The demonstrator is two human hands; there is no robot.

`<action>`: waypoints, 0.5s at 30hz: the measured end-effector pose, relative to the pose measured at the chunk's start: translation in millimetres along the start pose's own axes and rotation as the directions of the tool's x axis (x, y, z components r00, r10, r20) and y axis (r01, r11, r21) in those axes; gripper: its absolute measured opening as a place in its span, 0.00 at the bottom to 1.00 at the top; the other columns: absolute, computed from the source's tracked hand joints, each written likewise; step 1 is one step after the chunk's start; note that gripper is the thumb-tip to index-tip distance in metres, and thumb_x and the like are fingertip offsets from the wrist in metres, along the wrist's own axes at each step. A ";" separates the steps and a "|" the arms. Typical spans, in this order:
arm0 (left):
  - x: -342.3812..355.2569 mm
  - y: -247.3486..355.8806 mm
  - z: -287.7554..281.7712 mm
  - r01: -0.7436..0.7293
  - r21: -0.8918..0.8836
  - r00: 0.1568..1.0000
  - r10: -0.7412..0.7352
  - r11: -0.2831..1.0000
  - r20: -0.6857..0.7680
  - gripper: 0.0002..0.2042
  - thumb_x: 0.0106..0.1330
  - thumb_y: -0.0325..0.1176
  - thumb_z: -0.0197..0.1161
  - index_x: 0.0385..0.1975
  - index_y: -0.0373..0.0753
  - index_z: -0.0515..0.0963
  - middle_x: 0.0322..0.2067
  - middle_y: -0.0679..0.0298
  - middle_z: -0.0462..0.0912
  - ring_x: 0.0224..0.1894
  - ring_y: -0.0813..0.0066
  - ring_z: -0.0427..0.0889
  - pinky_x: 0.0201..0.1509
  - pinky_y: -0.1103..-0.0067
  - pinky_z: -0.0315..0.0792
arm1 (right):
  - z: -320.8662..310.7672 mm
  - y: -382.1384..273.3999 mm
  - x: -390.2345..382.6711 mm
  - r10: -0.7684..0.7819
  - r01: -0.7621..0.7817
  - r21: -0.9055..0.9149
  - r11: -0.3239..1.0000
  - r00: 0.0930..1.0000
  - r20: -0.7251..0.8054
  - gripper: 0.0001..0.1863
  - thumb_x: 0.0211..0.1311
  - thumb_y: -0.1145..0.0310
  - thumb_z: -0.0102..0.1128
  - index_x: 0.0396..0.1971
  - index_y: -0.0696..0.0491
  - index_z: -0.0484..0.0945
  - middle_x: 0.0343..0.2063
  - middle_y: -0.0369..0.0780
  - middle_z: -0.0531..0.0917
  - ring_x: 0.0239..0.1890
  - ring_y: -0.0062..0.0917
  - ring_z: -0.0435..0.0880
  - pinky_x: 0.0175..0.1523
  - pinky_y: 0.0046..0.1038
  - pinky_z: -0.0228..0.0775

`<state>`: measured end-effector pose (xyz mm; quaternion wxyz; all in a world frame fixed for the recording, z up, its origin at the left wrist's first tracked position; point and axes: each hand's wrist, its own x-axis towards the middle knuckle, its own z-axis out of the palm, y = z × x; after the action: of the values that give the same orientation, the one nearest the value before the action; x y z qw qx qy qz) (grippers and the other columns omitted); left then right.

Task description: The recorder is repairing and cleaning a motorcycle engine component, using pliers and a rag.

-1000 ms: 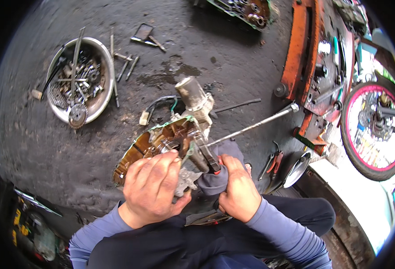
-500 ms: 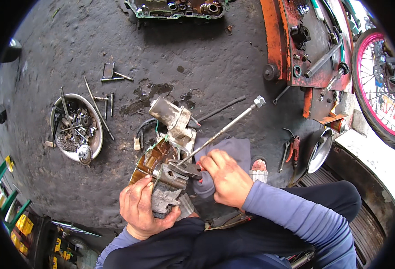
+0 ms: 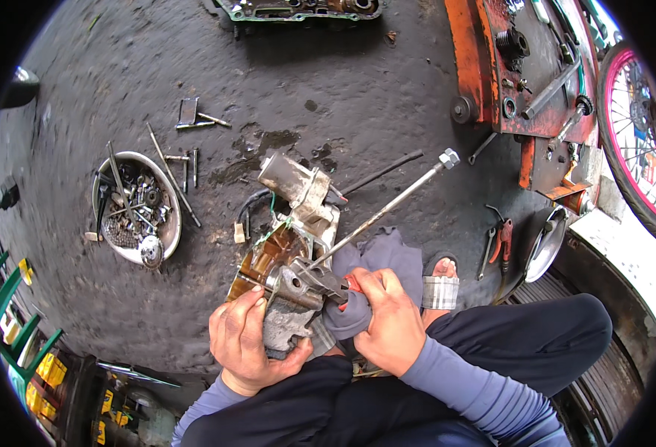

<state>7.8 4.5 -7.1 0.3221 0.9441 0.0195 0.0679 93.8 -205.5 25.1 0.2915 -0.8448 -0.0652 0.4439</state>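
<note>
My left hand (image 3: pixel 250 346) is closed on a rough grey piece (image 3: pixel 283 328) at the near edge of an opened engine casing (image 3: pixel 274 253), its fingertips against the metal. The casing is brown and oily inside, with a silver cylindrical housing (image 3: pixel 287 175) at its far end. A dark metal clamp-like part (image 3: pixel 320 283) sits at the near right, and a long steel rod (image 3: pixel 387 212) with a hex end slants up from it. My right hand (image 3: pixel 391 324) grips a grey cloth (image 3: pixel 376 257) beside this part. Something red shows under the fingers, mostly hidden.
A metal bowl (image 3: pixel 175 246) of small parts stands left, with loose bolts (image 3: pixel 195 167) nearby. Another casing (image 3: pixel 298 13) lies far ahead. Right are an orange metal stand (image 3: pixel 473 63) holding tools, red-handled pliers (image 3: pixel 503 242), a shiny metal dish (image 3: pixel 548 246) and a pink-rimmed wheel (image 3: pixel 615 141).
My right hand has shifted slightly nearer and right, showing more of the cloth and the red thing. My left hand keeps its hold. The whole view has shifted a little.
</note>
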 end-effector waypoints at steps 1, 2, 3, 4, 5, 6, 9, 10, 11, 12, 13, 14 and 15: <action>0.7 0.2 0.7 0.006 -0.003 1.000 -0.006 1.000 -0.007 0.34 0.48 0.48 0.75 0.52 0.32 0.76 0.49 0.54 0.82 0.44 0.58 0.84 0.49 0.65 0.75 | 2.2 -1.9 -4.2 -0.011 0.009 -0.027 1.000 0.999 -0.053 0.40 0.41 0.79 0.64 0.63 0.52 0.67 0.52 0.56 0.73 0.52 0.55 0.78 0.55 0.48 0.74; 1.5 0.6 1.1 0.000 -0.008 1.000 0.000 1.000 -0.004 0.34 0.48 0.48 0.75 0.52 0.32 0.76 0.49 0.54 0.82 0.44 0.58 0.84 0.49 0.65 0.75 | 3.5 -3.9 -7.1 -0.024 0.018 -0.055 0.998 0.994 -0.105 0.42 0.41 0.78 0.64 0.65 0.52 0.67 0.52 0.56 0.73 0.53 0.56 0.78 0.55 0.48 0.74; 2.1 1.1 1.8 -0.007 -0.013 1.000 0.007 1.000 -0.002 0.34 0.48 0.47 0.74 0.53 0.32 0.76 0.49 0.54 0.82 0.44 0.58 0.84 0.50 0.65 0.75 | 2.9 -5.2 -8.9 -0.027 0.020 -0.067 0.998 0.994 -0.103 0.42 0.41 0.78 0.64 0.65 0.52 0.67 0.52 0.56 0.73 0.53 0.56 0.78 0.55 0.48 0.74; 2.9 1.1 0.6 0.003 -0.027 1.000 -0.003 1.000 0.003 0.33 0.49 0.46 0.74 0.53 0.31 0.76 0.50 0.54 0.83 0.44 0.58 0.84 0.51 0.65 0.74 | 2.3 -7.6 -12.0 -0.021 0.013 -0.072 0.997 0.994 -0.105 0.44 0.42 0.79 0.63 0.67 0.51 0.66 0.53 0.57 0.73 0.53 0.56 0.78 0.56 0.47 0.74; 3.8 1.2 -0.5 0.004 -0.031 1.000 -0.004 1.000 -0.004 0.33 0.49 0.46 0.74 0.53 0.31 0.76 0.50 0.54 0.83 0.44 0.58 0.84 0.51 0.65 0.74 | 1.9 -10.4 -14.9 -0.015 0.006 -0.077 0.997 0.994 -0.108 0.45 0.42 0.79 0.62 0.68 0.51 0.65 0.53 0.58 0.73 0.53 0.56 0.78 0.56 0.47 0.74; 4.6 1.4 -1.6 0.004 -0.032 1.000 -0.004 0.999 -0.010 0.33 0.48 0.46 0.74 0.52 0.31 0.76 0.49 0.54 0.83 0.44 0.58 0.84 0.51 0.65 0.74 | 1.4 -13.6 -16.3 -0.016 0.006 -0.085 0.996 0.994 -0.110 0.45 0.42 0.79 0.62 0.68 0.51 0.65 0.53 0.58 0.73 0.53 0.56 0.78 0.56 0.47 0.74; 2.5 -1.0 -1.4 0.004 -0.054 0.999 -0.005 0.999 -0.033 0.32 0.49 0.46 0.74 0.51 0.30 0.77 0.49 0.53 0.83 0.44 0.58 0.84 0.51 0.65 0.74 | 1.2 -24.0 -17.5 0.117 -0.118 -0.104 0.988 0.993 -0.018 0.45 0.43 0.80 0.60 0.70 0.52 0.64 0.52 0.58 0.73 0.54 0.56 0.77 0.57 0.47 0.74; 2.1 -0.6 -0.1 0.002 -0.052 0.999 -0.004 0.999 -0.038 0.32 0.49 0.46 0.73 0.51 0.30 0.78 0.49 0.53 0.83 0.43 0.58 0.84 0.51 0.65 0.74 | 0.7 -27.5 -18.2 0.130 -0.132 -0.121 0.984 0.991 -0.023 0.45 0.44 0.81 0.59 0.70 0.53 0.64 0.51 0.58 0.72 0.53 0.56 0.77 0.57 0.46 0.73; 2.2 -0.6 1.0 0.001 -0.050 0.999 -0.003 0.999 -0.044 0.31 0.50 0.46 0.73 0.50 0.30 0.78 0.49 0.53 0.83 0.43 0.58 0.85 0.51 0.66 0.74 | 0.9 -30.3 -18.9 0.143 -0.146 -0.139 0.979 0.989 -0.028 0.44 0.44 0.81 0.58 0.70 0.54 0.63 0.51 0.59 0.72 0.53 0.55 0.77 0.57 0.46 0.73; 2.9 -1.6 2.0 -0.004 -0.061 0.999 0.001 0.998 -0.041 0.30 0.53 0.47 0.72 0.50 0.29 0.78 0.50 0.52 0.83 0.42 0.58 0.85 0.51 0.66 0.74 | 2.0 -32.0 -19.6 0.146 -0.148 -0.150 0.977 0.989 -0.029 0.44 0.44 0.81 0.58 0.70 0.54 0.63 0.51 0.59 0.72 0.53 0.55 0.77 0.57 0.46 0.73; 3.1 -2.0 1.5 0.002 -0.066 0.999 -0.005 0.998 -0.047 0.30 0.53 0.47 0.72 0.50 0.29 0.78 0.50 0.52 0.83 0.42 0.58 0.85 0.51 0.66 0.74 | 2.3 -34.2 -21.2 0.103 -0.118 -0.234 0.965 0.992 -0.078 0.44 0.44 0.82 0.58 0.70 0.55 0.63 0.50 0.58 0.72 0.52 0.55 0.77 0.57 0.46 0.73; 3.0 -2.7 1.1 -0.007 -0.067 0.999 0.004 0.998 -0.044 0.30 0.53 0.47 0.71 0.50 0.29 0.78 0.50 0.52 0.83 0.42 0.58 0.85 0.51 0.66 0.74 | 2.4 -36.5 -22.5 0.054 -0.091 -0.318 0.944 0.991 -0.122 0.44 0.44 0.82 0.58 0.70 0.56 0.63 0.49 0.58 0.72 0.51 0.55 0.78 0.56 0.46 0.74; 2.8 -3.4 0.6 -0.015 -0.068 0.999 0.012 0.998 -0.042 0.29 0.54 0.47 0.71 0.50 0.29 0.78 0.49 0.52 0.83 0.42 0.57 0.85 0.51 0.66 0.74 | 0.6 -39.9 -23.3 0.054 -0.090 -0.326 0.941 0.992 -0.118 0.44 0.44 0.82 0.58 0.70 0.56 0.63 0.49 0.58 0.72 0.51 0.55 0.78 0.56 0.46 0.74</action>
<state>10.7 7.1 -9.3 0.3531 0.9311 0.0173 0.0901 85.3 -181.1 63.4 0.1324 -0.9063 -0.0919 0.3908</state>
